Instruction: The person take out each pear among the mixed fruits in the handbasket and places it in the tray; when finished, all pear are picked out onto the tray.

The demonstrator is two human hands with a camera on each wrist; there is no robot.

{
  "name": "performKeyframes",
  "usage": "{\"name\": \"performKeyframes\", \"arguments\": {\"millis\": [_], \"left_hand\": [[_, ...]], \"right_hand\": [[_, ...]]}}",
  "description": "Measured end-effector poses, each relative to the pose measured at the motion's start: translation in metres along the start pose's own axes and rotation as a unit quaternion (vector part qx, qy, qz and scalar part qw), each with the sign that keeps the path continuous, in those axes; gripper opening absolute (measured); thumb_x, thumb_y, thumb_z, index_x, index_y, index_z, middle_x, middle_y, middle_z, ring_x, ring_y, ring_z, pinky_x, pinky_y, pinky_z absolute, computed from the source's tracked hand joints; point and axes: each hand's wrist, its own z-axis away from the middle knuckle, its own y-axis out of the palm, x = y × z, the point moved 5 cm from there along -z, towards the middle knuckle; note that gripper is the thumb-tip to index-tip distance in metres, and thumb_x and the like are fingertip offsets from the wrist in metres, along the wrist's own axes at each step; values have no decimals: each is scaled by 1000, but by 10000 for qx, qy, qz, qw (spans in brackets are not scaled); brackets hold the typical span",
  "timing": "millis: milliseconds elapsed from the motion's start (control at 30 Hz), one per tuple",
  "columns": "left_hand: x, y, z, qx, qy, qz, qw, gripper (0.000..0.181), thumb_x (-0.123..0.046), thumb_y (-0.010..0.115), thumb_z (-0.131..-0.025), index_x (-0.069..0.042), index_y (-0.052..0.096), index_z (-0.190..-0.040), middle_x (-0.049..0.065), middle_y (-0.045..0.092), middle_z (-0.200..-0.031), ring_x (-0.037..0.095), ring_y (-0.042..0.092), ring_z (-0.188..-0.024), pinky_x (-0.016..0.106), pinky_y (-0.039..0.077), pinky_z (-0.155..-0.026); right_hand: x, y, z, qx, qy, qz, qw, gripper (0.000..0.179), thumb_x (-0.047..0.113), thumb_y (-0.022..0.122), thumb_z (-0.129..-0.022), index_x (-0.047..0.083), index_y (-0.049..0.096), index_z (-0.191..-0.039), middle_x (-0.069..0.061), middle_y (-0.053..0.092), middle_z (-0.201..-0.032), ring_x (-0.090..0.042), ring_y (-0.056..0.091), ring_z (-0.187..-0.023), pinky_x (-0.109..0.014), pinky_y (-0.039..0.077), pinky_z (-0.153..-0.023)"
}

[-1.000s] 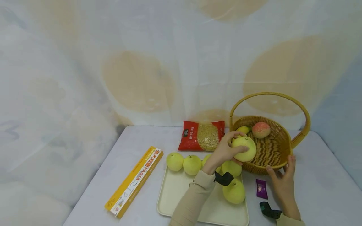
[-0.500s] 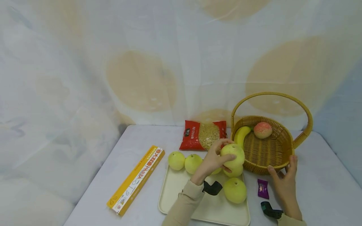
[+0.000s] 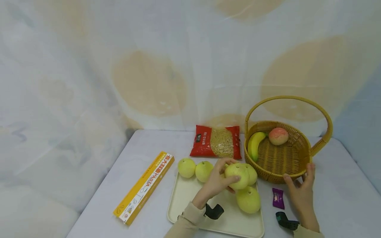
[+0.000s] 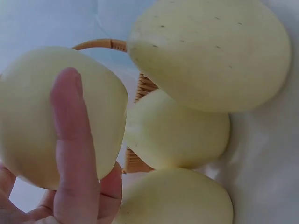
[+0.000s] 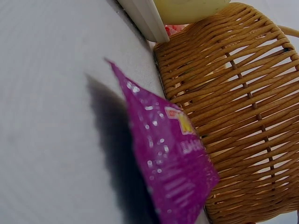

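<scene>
My left hand (image 3: 215,182) holds a pale yellow-green pomelo (image 3: 237,177) over the cream tray (image 3: 190,206). In the left wrist view a finger lies along the side of this held pomelo (image 4: 30,119), close beside other pomelos. Several more stand along the tray's far and right edges, among them a front-right pomelo (image 3: 248,200). The right hand (image 3: 303,195) rests with spread thumb and fingers at the near rim of a wicker basket (image 3: 269,170). Inside that basket lie a banana (image 3: 254,145) and a peach (image 3: 278,136). The right wrist view shows no part of the hand.
A purple wrapped candy (image 3: 278,198) lies between tray and basket, left of my right hand. Behind the tray is a red pasta bag (image 3: 215,142). Off to the left lies a long yellow pasta box (image 3: 144,188). The basket's tall handle (image 3: 288,98) arches overhead.
My left hand has drawn the pomelo away from the basket's left side, leftward and down over the tray. The banana now shows fully. My right hand stays at the basket.
</scene>
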Motion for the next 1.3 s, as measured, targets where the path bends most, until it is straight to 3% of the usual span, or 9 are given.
{"name": "performKeyframes", "arguments": {"millis": [233, 667, 900, 1167, 1300], "left_hand": [[5, -2, 14, -290, -59, -629, 9976, 44, -13, 73, -85, -21, 56, -124, 4, 44, -126, 12, 58, -84, 41, 57, -51], [28, -9, 37, -771, -238, -1040, 9913, 42, -15, 77, -81, -20, 60, -120, 7, 47, -124, 25, 44, -106, 27, 56, -52], [36, -9, 42, -784, -265, -1161, 9898, 42, -14, 76, -81, -18, 59, -119, 8, 46, -122, 24, 43, -104, 26, 56, -53], [45, -4, 42, -798, -323, -945, 9918, 43, -9, 76, -80, -18, 58, -118, 7, 44, -121, 24, 44, -101, 27, 56, -52], [48, -1, 42, -790, -374, -1050, 9906, 44, -10, 76, -79, -19, 59, -118, 6, 44, -119, 22, 46, -99, 25, 56, -51]], "right_hand": [[-5, -4, -1, -5, 13, 21, 10000, 92, 16, 57, -96, 21, -14, -155, 3, -25, -160, -40, -2, -147, -63, 16, -114], [-5, -10, 0, -56, -104, 23, 9999, 91, 18, 56, -97, 27, -14, -155, 6, -24, -161, -40, -1, -147, -59, 16, -116], [-5, -10, 1, -8, -51, 64, 10000, 92, 21, 56, -97, 29, -15, -154, 8, -25, -160, -41, -2, -147, -60, 15, -116], [-2, -15, 4, -118, 188, 133, 9997, 91, 22, 56, -97, 28, -14, -154, 10, -24, -160, -39, 0, -148, -59, 16, -117], [0, -17, 5, -121, 104, 142, 9998, 91, 20, 56, -97, 27, -14, -155, 8, -24, -160, -39, -1, -147, -61, 16, -116]]}}
